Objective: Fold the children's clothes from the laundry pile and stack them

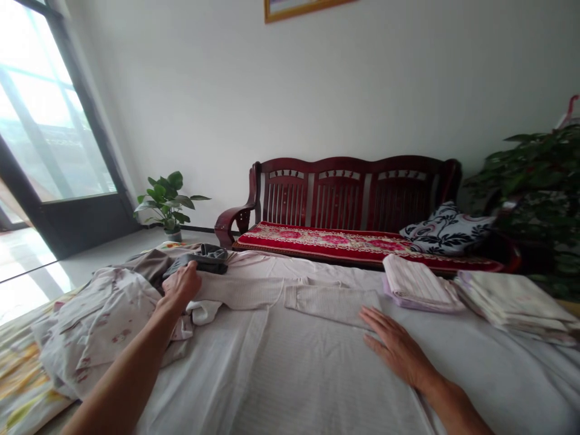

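A pale, finely striped long-sleeved shirt (312, 362) lies spread out before me. One sleeve (244, 293) stretches out to the left, and its end is in my left hand (181, 283), fingers closed round it. The other sleeve (333, 302) is laid inward across the top of the shirt. Near the right end of that folded sleeve, my right hand (399, 347) rests flat with fingers stretched out. Just beside my left hand are dark grey clothes (211, 260) and a heap of white printed clothing (109, 314).
Folded pink and lilac cloths (419, 281) and a folded cream stack (516, 302) lie at the right. Behind stands a dark red wooden bench (339, 199) with a patterned cushion (448, 229). A potted plant (170, 199) stands at the back left, leafy greenery (534, 187) at right.
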`<action>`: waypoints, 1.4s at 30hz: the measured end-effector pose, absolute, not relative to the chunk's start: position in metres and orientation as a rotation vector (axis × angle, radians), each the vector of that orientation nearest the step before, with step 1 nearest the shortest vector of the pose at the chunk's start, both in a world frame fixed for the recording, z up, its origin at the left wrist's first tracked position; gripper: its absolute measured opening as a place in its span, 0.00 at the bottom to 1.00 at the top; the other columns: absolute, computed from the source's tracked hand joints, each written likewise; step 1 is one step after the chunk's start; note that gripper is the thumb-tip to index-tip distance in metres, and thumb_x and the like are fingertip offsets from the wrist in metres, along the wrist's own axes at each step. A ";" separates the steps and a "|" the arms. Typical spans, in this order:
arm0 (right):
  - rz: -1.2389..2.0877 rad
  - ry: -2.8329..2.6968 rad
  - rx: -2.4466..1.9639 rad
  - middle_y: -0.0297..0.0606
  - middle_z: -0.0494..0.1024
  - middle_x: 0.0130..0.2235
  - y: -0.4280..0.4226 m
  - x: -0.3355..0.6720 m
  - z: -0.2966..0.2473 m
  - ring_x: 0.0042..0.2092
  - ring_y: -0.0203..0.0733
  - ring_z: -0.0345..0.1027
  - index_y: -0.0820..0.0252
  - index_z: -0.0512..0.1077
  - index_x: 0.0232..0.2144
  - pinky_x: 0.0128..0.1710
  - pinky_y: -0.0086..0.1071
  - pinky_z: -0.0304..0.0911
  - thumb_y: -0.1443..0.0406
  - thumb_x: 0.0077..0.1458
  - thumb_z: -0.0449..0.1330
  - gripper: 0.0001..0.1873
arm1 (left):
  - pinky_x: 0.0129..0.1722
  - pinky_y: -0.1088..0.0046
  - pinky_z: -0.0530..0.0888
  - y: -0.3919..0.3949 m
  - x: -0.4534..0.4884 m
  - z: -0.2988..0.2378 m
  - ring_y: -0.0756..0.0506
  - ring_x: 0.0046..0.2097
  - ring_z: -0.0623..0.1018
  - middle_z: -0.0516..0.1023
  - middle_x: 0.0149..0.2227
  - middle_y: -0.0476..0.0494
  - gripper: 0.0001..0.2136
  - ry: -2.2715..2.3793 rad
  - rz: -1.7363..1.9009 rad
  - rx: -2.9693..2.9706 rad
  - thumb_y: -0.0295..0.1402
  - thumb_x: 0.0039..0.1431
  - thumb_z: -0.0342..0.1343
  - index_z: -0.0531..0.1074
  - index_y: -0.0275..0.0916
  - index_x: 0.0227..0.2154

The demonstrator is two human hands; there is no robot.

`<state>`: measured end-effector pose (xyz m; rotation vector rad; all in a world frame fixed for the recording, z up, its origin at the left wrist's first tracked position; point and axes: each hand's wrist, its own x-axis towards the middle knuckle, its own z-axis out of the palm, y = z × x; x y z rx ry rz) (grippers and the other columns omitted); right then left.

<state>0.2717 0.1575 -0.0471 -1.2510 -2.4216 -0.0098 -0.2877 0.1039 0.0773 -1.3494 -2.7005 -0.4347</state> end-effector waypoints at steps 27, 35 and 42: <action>-0.046 -2.298 -1.393 0.42 0.81 0.47 0.154 0.211 -0.008 0.50 0.51 0.71 0.53 0.79 0.44 0.52 0.45 0.66 0.55 0.64 0.52 0.17 | 0.53 0.59 0.73 0.146 -0.143 -0.046 0.41 0.51 0.79 0.79 0.50 0.38 0.18 -2.314 -1.783 -1.718 0.36 0.65 0.44 0.67 0.41 0.55; 0.014 -2.222 -1.522 0.38 0.80 0.36 0.161 0.157 0.008 0.42 0.47 0.71 0.54 0.72 0.29 0.41 0.36 0.62 0.65 0.55 0.57 0.04 | 0.54 0.57 0.73 0.147 -0.141 -0.048 0.41 0.51 0.79 0.80 0.49 0.38 0.19 -2.305 -1.789 -1.745 0.37 0.66 0.44 0.66 0.41 0.56; 0.444 -1.811 -1.558 0.34 0.79 0.31 0.191 0.195 0.025 0.34 0.43 0.73 0.55 0.70 0.30 0.34 0.32 0.61 0.57 0.54 0.54 0.09 | 0.57 0.56 0.71 0.142 -0.134 -0.045 0.40 0.54 0.77 0.77 0.54 0.34 0.21 -2.230 -1.762 -1.902 0.39 0.67 0.43 0.62 0.38 0.60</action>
